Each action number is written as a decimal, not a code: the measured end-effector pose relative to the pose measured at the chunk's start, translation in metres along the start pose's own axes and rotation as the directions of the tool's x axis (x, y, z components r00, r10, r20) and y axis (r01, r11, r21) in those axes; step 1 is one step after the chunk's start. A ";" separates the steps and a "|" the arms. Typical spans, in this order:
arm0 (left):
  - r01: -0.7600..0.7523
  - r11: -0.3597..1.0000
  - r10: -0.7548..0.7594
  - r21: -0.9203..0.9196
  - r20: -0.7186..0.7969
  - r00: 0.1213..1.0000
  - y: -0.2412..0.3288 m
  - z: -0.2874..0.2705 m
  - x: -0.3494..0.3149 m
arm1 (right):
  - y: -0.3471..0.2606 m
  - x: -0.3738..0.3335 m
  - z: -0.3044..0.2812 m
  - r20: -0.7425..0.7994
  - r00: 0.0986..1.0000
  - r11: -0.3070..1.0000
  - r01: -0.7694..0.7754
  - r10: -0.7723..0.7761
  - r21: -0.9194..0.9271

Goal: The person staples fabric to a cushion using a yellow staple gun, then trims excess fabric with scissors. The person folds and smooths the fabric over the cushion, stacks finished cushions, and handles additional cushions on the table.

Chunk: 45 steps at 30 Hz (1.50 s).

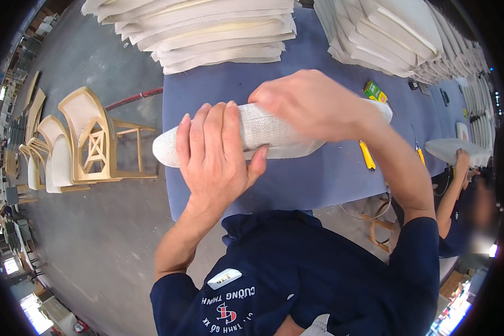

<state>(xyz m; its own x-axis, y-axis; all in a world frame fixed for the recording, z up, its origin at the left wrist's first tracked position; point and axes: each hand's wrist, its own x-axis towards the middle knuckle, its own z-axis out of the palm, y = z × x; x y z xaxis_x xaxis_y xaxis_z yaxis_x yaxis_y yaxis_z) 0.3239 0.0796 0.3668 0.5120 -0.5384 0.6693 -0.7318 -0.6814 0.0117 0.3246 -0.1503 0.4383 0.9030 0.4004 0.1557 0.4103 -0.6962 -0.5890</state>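
Note:
A long pad covered in off-white woven fabric (257, 131), rounded at its ends, is held on its edge above the blue-covered table (218, 87). My left hand (213, 148) grips its left part, the fingers over the top and the thumb on the near side. My right hand (311, 106) is curled at the pad's upper edge, right of the middle, and slightly blurred. Its fingertips are partly hidden, so what they pinch cannot be made out. The pad's right end shows beyond my right wrist.
Stacks of off-white fabric-covered pieces (218, 36) (392, 33) stand at the back. A green-yellow box (375, 91) and a yellow-handled tool (367, 155) lie to the right. Wooden chairs (89, 134) stand left. At far right a co-worker's hand (462, 159) holds a pale pad (448, 150).

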 end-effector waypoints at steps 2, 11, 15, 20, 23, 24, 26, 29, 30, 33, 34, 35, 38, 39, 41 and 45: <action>0.009 1.000 -0.009 0.014 -0.011 1.000 0.002 -0.003 -0.007 | -0.003 -0.021 -0.034 0.027 0.998 0.998 -0.060 0.060 0.008; 0.047 0.999 -0.047 0.015 0.011 0.999 0.027 -0.018 -0.033 | -0.011 -0.079 0.014 0.034 0.999 0.928 0.032 -0.020 -0.371; 0.097 0.994 -0.098 0.046 0.032 0.995 0.035 -0.022 -0.045 | -0.015 -0.069 0.014 0.260 0.945 0.962 -0.137 0.198 -0.237; 0.042 0.999 -0.040 -0.032 0.070 0.997 0.080 -0.039 -0.052 | -0.007 -0.077 0.014 0.324 0.931 0.984 -0.140 0.168 -0.109; 0.006 0.998 -0.003 -0.056 0.056 0.998 0.095 -0.018 -0.054 | 0.007 -0.080 0.014 0.431 0.895 0.990 -0.140 0.114 0.030; -0.003 0.999 0.004 -0.039 0.034 0.999 0.098 -0.011 -0.057 | 0.013 -0.082 0.018 0.407 0.911 0.992 -0.106 0.072 0.062; 0.019 1.000 -0.019 0.002 0.023 1.000 0.101 -0.009 -0.059 | 0.024 -0.092 0.028 0.360 0.933 0.990 -0.048 -0.002 0.130; 0.042 0.999 -0.042 0.015 0.013 0.999 0.096 -0.008 -0.052 | 0.037 -0.080 0.025 0.427 0.904 0.942 -0.165 0.026 0.291; 0.045 0.999 -0.045 0.006 0.022 0.999 0.095 -0.008 -0.050 | 0.036 -0.080 0.020 0.414 0.909 0.942 -0.176 0.044 0.285; 0.063 0.998 -0.063 0.006 0.029 0.998 0.094 -0.009 -0.043 | 0.021 -0.087 -0.013 0.290 0.957 0.985 -0.038 -0.013 0.168; 0.073 0.997 -0.074 0.021 0.035 0.997 0.094 -0.010 -0.040 | 0.008 -0.090 -0.032 0.203 0.972 0.992 0.107 -0.117 0.061; 0.077 0.997 -0.078 0.026 0.034 0.996 0.093 -0.009 -0.037 | 0.005 -0.093 -0.032 0.206 0.971 0.992 0.122 -0.124 0.019; 0.066 0.998 -0.066 -0.003 0.046 0.997 0.090 -0.006 -0.028 | 0.007 -0.109 -0.007 0.384 0.920 0.995 -0.097 0.077 0.034; 0.071 0.997 -0.071 -0.004 0.044 0.997 0.092 -0.004 -0.030 | 0.019 -0.114 -0.001 0.353 0.935 0.996 -0.056 0.027 0.073; 0.065 0.998 -0.064 -0.002 0.044 0.997 0.095 -0.003 -0.037 | 0.027 -0.113 0.005 0.339 0.941 0.998 -0.027 0.003 0.065; 0.036 0.996 -0.034 0.080 -0.024 0.999 0.090 -0.003 -0.019 | 0.031 -0.113 -0.016 0.301 0.951 0.972 -0.136 0.074 0.191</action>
<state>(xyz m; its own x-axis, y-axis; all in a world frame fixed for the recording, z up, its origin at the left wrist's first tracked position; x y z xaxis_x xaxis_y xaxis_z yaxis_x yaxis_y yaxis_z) 0.2464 0.0302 0.3571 0.5258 -0.5026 0.6862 -0.6745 -0.7379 -0.0237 0.2370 -0.2264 0.4149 0.8503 0.5087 -0.1346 0.2513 -0.6174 -0.7454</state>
